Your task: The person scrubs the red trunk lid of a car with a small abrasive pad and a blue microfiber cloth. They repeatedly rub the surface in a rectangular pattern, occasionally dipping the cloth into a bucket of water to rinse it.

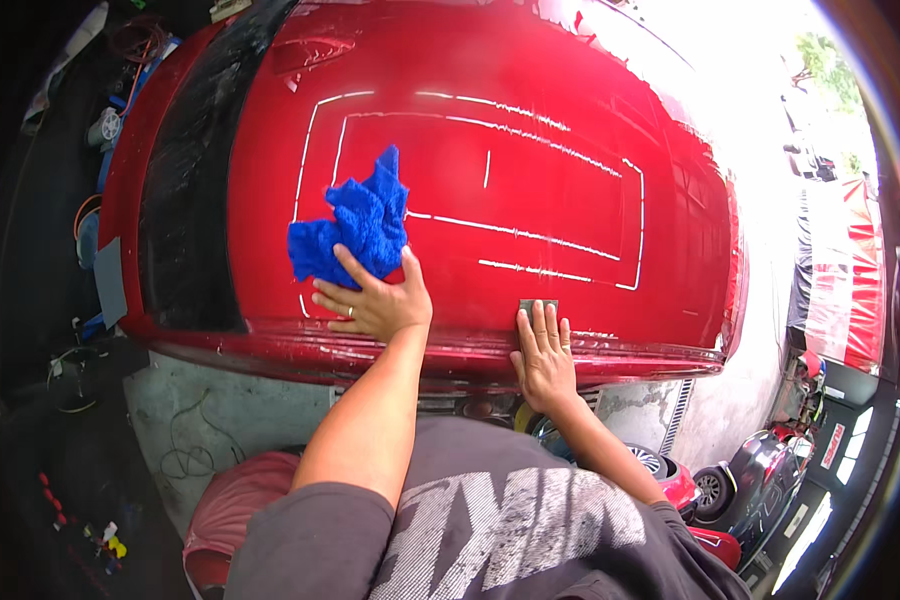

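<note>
The right hand (547, 372), fingers laid flat, hid part of a small dark pad (527, 303); the left hand (382, 305), fingers spread, covered the lower edge of the blue cloth (358, 222) on the red car panel (462, 300). The hands were apart, close to the panel's near edge, with room between and beyond them

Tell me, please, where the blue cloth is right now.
In the head view, the cloth lies on the red car, left of centre, with the left hand at its lower edge.
</note>
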Available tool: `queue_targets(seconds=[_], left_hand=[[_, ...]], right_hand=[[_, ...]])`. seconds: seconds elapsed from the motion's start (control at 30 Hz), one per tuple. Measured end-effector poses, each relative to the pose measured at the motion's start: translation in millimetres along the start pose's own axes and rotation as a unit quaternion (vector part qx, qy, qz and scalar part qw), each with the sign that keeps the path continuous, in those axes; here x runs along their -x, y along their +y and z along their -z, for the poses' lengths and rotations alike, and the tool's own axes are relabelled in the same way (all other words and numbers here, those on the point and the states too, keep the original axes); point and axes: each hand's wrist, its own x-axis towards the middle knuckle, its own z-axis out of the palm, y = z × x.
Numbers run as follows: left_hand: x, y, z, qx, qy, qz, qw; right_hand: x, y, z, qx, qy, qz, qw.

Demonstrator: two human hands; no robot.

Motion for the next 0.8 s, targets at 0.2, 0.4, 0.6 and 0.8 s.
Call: queue_targets(seconds=[0.2,0.4,0.6,0.8], left_hand=[[-2,-10,10,-0.036,-0.026,0.018,0.999],[0,-13,7,-0.031,-0.007,-0.033,0.999],[-3,-18,11,-0.034,0.003,0.009,0.999],[-3,-9,1,-0.013,0.014,0.000,1.000]], right_hand=[[-231,46,76,0.054,0.103,0.021,0.993],[-516,153,145,0.062,0.190,-0.052,0.979],[-414,47,129,0.187,0.082,0.005,0.979],[-86,-56,31,-0.008,0.057,0.050,0.997]])
